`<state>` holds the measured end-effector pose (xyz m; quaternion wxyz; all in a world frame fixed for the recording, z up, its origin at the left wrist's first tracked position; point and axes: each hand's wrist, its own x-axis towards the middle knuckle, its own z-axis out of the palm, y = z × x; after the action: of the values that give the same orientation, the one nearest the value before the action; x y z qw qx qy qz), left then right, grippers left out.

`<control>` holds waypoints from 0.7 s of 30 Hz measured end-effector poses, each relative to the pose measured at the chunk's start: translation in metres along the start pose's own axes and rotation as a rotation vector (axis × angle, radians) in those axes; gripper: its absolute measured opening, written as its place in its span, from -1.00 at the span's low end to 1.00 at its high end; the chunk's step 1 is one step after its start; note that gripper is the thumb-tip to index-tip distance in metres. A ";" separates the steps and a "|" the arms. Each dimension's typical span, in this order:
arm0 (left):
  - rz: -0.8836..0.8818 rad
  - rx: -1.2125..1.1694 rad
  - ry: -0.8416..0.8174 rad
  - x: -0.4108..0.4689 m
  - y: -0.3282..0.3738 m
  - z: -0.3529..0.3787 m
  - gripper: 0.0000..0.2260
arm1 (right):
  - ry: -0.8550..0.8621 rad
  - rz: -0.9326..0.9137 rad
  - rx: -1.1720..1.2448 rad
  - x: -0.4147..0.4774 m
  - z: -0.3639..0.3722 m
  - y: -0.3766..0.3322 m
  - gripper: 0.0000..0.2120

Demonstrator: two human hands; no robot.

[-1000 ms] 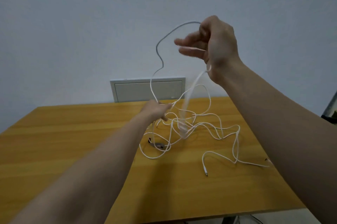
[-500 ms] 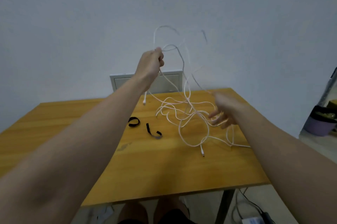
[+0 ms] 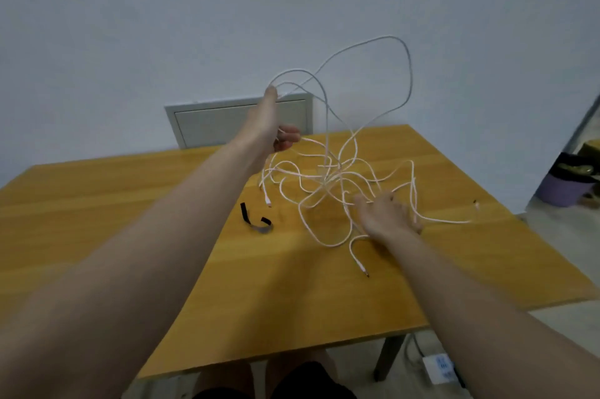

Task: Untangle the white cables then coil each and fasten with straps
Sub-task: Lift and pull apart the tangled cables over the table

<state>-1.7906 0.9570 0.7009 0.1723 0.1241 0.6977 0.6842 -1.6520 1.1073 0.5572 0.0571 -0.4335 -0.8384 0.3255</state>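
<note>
Head view: left hand [image 3: 269, 126] is raised above the far middle of the yellow wooden table [image 3: 97, 220], thumb up and fingers curled round several strands of the white cables [image 3: 328, 178], which loop high against the pale wall [image 3: 130, 25]. The rest of the tangle lies spread on the table's far right. Right hand [image 3: 386, 216] lies low on the tangle, fingers loose and straight, grasping nothing. Black straps [image 3: 256, 221] lie just left of the tangle. A grey panel [image 3: 227, 119] sits low on the wall. A power strip [image 3: 440, 367] lies on the floor at near right, its markings too small to read.
</note>
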 end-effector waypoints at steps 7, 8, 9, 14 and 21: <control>-0.081 -0.038 0.102 0.106 -0.060 0.012 -0.39 | 0.189 -0.275 -0.241 0.083 0.043 -0.014 -0.44; -0.043 -0.040 0.125 0.121 -0.062 0.014 -0.41 | 0.206 -0.296 -0.252 0.097 0.046 -0.021 -0.44; -0.003 -0.048 0.143 0.135 -0.063 0.017 -0.43 | 0.223 -0.311 -0.254 0.111 0.049 -0.028 -0.45; 0.214 -0.139 0.223 0.173 -0.061 0.020 -0.53 | 0.340 -0.389 -0.134 0.176 0.063 -0.065 -0.50; 0.386 -0.065 0.224 0.153 -0.039 0.004 -0.64 | 0.355 -0.380 -0.022 0.177 0.038 -0.092 -0.53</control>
<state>-1.9256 1.0219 0.6507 -0.0363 0.1730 0.6533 0.7362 -1.8394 1.1853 0.5495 0.2589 -0.3194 -0.8850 0.2186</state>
